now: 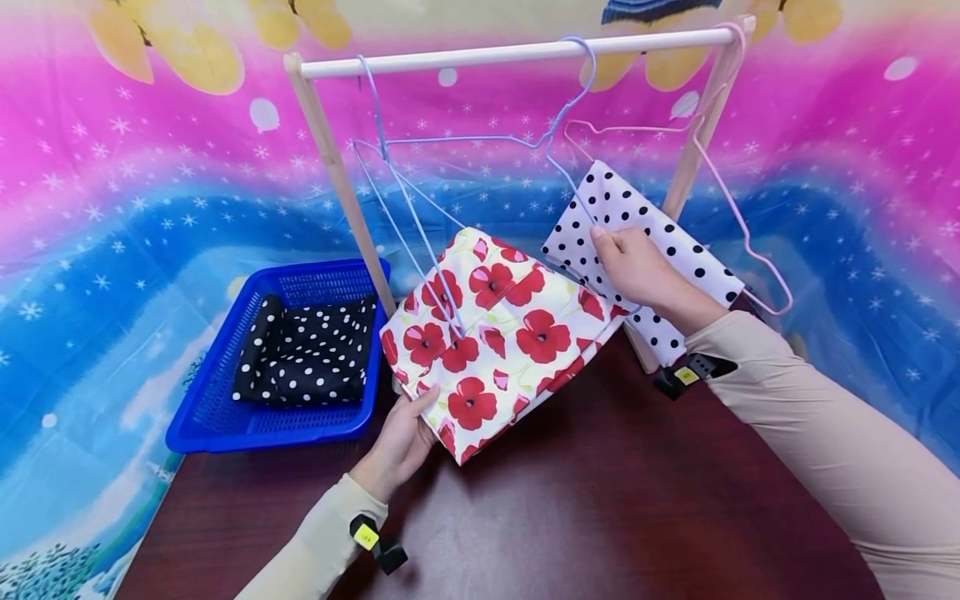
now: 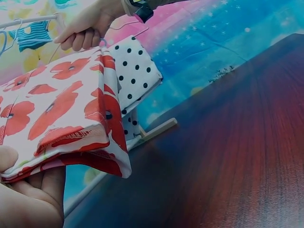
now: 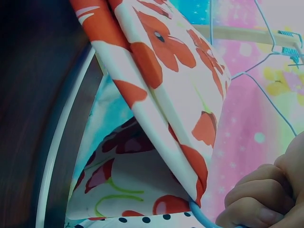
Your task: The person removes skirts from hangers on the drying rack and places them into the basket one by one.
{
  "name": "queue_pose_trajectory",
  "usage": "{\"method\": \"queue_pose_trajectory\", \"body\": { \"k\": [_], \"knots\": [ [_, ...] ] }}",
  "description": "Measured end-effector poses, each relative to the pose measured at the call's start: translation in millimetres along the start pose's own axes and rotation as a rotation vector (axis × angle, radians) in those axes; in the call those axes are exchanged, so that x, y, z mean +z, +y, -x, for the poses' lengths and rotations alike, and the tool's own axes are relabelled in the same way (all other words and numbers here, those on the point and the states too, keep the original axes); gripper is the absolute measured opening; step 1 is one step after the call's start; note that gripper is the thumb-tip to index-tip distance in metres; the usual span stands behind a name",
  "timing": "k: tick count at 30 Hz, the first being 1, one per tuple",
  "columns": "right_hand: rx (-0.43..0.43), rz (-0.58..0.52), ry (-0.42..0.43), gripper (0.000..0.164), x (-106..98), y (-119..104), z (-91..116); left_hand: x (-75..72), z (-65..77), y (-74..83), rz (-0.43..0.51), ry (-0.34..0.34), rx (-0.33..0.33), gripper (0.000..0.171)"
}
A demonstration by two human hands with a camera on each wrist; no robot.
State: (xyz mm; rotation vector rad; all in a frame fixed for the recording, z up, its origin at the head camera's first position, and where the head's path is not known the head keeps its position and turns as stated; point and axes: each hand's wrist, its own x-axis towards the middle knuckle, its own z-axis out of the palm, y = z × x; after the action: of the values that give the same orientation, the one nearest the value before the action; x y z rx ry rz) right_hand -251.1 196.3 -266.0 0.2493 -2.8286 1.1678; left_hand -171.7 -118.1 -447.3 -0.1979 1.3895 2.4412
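My left hand (image 1: 401, 437) pinches the lower left edge of a folded white cloth with red flowers (image 1: 543, 333), thumb on top and fingers beneath. The cloth is draped over a blue wire hanger (image 1: 480, 138) that hooks on the rail; its lower bar is mostly hidden inside the folds. My right hand (image 1: 637, 262) grips that hanger's right side wire, fingers curled round it. In the right wrist view a bit of the blue wire (image 3: 202, 216) shows at the cloth's corner. A second blue hanger (image 1: 412, 217) hangs at the left and overlaps the flowered cloth.
A wooden rack with a white rail (image 1: 480, 57) stands on the dark table (image 1: 600, 517). At its right, a pink hanger (image 1: 731, 196) carries a white cloth with black dots (image 1: 693, 254). At left, a blue basket (image 1: 198, 408) holds a black cloth with white dots (image 1: 315, 354).
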Motion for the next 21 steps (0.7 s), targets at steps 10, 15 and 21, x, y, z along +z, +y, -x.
{"method": "queue_pose_trajectory", "body": {
  "k": [10, 15, 21],
  "knots": [
    [0.039, -0.027, -0.034, 0.06, -1.6, -0.6, -1.1, -2.6, -3.2, -3.7, 0.004, -0.017, 0.001, 0.034],
    [0.039, -0.041, -0.041, 0.061, -1.5, -0.5, -1.0, -4.1, -3.0, -2.8, -0.003, -0.015, -0.002, 0.037],
    [0.062, -0.052, -0.049, 0.063, -0.1, 0.2, -1.9, -5.1, -2.7, -4.3, 0.0, 0.0, -0.013, 0.037]
  ]
}}
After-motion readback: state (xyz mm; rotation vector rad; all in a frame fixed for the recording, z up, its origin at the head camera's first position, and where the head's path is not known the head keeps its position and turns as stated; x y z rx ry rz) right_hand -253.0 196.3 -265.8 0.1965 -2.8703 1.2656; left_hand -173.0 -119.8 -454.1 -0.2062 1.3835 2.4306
